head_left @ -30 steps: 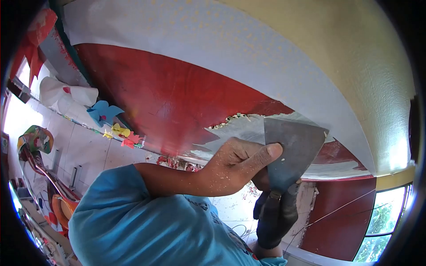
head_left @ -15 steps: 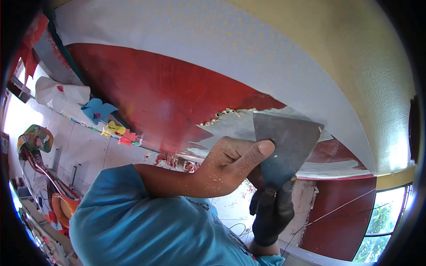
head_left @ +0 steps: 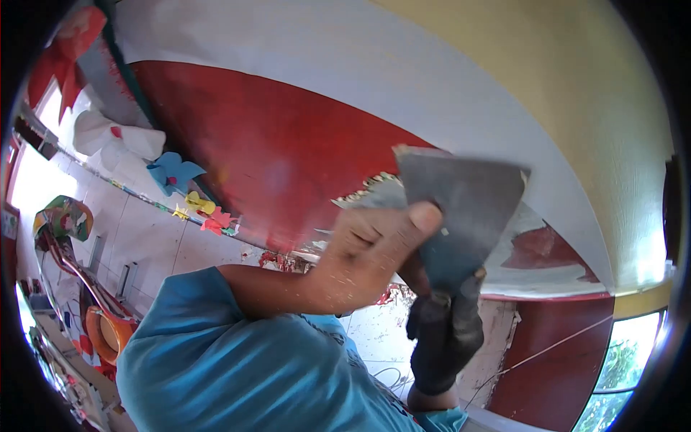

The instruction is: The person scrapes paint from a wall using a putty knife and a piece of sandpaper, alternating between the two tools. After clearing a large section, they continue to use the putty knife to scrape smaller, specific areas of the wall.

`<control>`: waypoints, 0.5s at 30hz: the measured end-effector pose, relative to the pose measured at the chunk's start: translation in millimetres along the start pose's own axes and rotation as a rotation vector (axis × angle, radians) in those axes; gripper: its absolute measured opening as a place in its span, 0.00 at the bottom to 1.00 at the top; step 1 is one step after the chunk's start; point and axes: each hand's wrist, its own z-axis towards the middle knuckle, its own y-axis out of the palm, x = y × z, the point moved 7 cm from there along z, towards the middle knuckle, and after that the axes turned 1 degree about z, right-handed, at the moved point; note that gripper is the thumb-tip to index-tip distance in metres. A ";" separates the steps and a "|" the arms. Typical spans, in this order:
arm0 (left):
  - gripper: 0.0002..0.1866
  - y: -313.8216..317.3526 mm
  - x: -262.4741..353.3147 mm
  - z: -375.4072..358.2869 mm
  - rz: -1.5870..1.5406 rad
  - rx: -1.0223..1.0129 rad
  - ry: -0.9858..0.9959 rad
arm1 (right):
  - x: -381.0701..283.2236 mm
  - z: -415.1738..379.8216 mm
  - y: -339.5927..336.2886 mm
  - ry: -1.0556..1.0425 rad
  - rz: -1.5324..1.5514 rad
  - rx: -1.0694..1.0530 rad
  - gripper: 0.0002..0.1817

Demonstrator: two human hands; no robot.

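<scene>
My bare left hand point(head_left: 363, 248) pinches the left side of a wide metal scraper point(head_left: 461, 209), its thumb lying on the blade's face. Round the lower end of the same scraper my right hand point(head_left: 446, 338), in a dark glove, is closed; the handle is mostly hidden in it. The blade's broad edge points up toward the red painted band point(head_left: 266, 137) on the wall. Beside the blade, a grey patch point(head_left: 381, 194) with a ragged, chipped edge shows where red paint is gone. Pale flecks cling to my left hand and wrist.
Paper pinwheels and flowers, one of them blue point(head_left: 173, 173), hang at the left. An orange round object point(head_left: 106, 335) stands lower left. Paint chips lie on the tiled floor point(head_left: 151, 248). A window point(head_left: 622, 360) is at the lower right.
The scraper and both hands have shifted slightly, with the blade's edge now higher over the red band. The view has moved a little, so the pinwheels appear further right.
</scene>
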 end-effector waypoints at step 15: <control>0.23 -1.2 -22.7 2.9 0.052 -0.167 -0.124 | 16.4 -9.8 -6.2 0.344 0.003 0.021 0.17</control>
